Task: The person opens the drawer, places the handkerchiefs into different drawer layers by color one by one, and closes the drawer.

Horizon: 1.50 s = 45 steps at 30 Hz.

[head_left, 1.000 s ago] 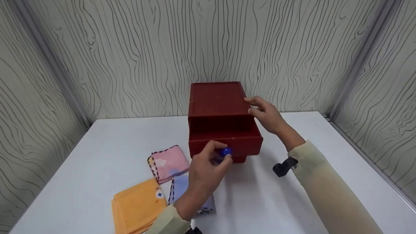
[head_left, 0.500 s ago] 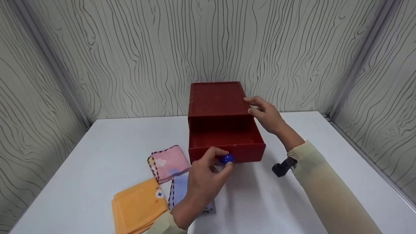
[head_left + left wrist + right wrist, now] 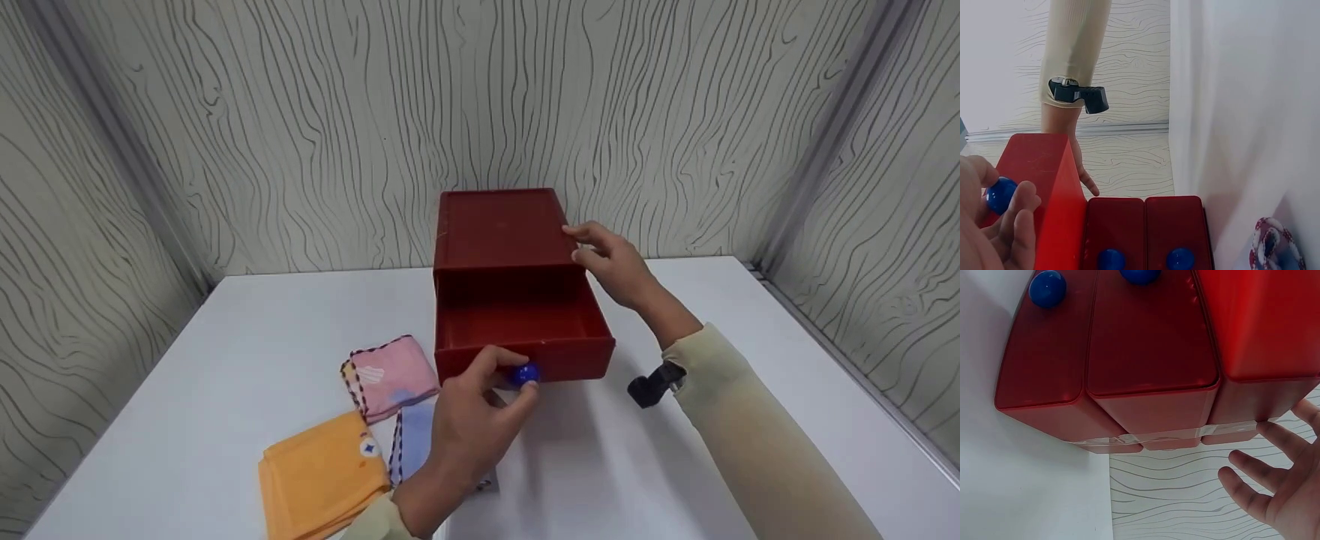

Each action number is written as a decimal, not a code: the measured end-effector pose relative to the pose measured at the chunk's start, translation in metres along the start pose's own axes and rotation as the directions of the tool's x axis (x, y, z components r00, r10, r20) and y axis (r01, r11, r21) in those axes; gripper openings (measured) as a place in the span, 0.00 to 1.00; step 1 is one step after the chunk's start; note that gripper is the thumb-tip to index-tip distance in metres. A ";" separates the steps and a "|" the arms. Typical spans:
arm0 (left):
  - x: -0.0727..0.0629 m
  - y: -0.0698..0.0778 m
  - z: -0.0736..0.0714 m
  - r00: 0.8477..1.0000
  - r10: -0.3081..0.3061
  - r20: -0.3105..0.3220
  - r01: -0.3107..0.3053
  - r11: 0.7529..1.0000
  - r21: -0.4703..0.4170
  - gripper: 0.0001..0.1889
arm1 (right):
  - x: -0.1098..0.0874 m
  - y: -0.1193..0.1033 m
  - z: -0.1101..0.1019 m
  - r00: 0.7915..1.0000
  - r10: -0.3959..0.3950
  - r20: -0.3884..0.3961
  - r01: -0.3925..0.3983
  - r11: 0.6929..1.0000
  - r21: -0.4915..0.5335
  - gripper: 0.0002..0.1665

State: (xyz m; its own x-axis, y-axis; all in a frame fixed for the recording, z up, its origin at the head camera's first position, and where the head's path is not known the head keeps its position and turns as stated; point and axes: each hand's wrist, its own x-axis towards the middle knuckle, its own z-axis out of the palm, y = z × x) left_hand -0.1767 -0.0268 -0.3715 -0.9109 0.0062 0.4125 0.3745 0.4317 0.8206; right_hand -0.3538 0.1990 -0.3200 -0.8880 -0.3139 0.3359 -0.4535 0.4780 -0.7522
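Note:
A dark red drawer cabinet (image 3: 499, 229) stands against the back wall. Its top drawer (image 3: 577, 358) is pulled out, and no contents show in the visible part. My left hand (image 3: 472, 420) pinches the round blue knob (image 3: 527, 373) on that drawer's front between thumb and fingers. With spread fingers, my right hand (image 3: 615, 262) touches the cabinet's upper right side. In the left wrist view two lower drawers are pushed in, each with a blue knob (image 3: 1112, 260). Clear tape (image 3: 1168, 435) runs along the cabinet's side in the right wrist view.
Left of the cabinet, a pink folded cloth (image 3: 397, 375), an orange folded cloth (image 3: 322, 472) and a light blue cloth (image 3: 415, 435) lie on the white table (image 3: 240, 352). My left forearm partly covers the blue one. Wood-grain panels (image 3: 337, 135) enclose the back and sides.
My left hand has moved toward me with the knob, and the top drawer has slid further out. My right hand has stayed at the cabinet's side.

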 end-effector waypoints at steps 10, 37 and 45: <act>-0.007 0.002 0.000 1.000 0.001 0.004 -0.001 1.000 -0.002 0.11 | 0.000 0.000 0.000 1.000 -0.006 0.013 0.006 1.000 -0.008 0.23; -0.020 -0.001 -0.012 0.987 0.162 0.016 -0.162 0.985 0.062 0.13 | -0.002 0.000 0.001 1.000 -0.004 0.009 0.005 1.000 -0.029 0.24; -0.031 -0.008 -0.021 0.959 0.254 0.125 -0.260 0.965 0.036 0.10 | -0.003 0.000 0.000 1.000 0.009 0.016 -0.009 1.000 -0.022 0.24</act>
State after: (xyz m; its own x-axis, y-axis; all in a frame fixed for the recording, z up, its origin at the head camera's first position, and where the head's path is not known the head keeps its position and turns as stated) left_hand -0.1485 -0.0491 -0.3827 -0.8002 0.2283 0.5546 0.5922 0.4473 0.6702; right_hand -0.3511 0.1999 -0.3210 -0.8910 -0.3223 0.3198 -0.4470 0.4985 -0.7427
